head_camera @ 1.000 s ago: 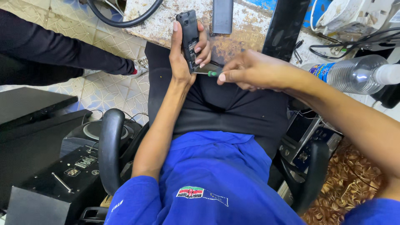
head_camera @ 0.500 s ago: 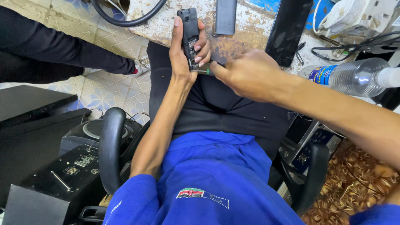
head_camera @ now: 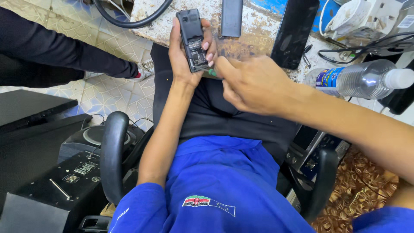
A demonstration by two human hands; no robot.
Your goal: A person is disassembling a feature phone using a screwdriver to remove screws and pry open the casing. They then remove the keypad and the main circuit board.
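Head view: left hand (head_camera: 183,60) clasps the opened phone (head_camera: 192,41); right hand (head_camera: 252,84) pinches a green-handled screwdriver (head_camera: 212,73). A slipped tip could scratch the board.

It was a small repair shop: a worn, scratched workbench (head_camera: 258,30) held phones (head_camera: 295,32), and old speakers (head_camera: 64,172) and cables (head_camera: 129,19) sat around.

Clear plastic bottle (head_camera: 366,80) lying on its side at right edge of counter (head_camera: 258,32), white cap pointing right; blue label (head_camera: 328,77) with yellow and red patches wraps end nearest hands. Dark slab with glossy black screen (head_camera: 295,32) lies tilted on counter, just left of bottle, unlit. Small white stickers (head_camera: 84,168) on top of black box, lower left. Print too small to tell.
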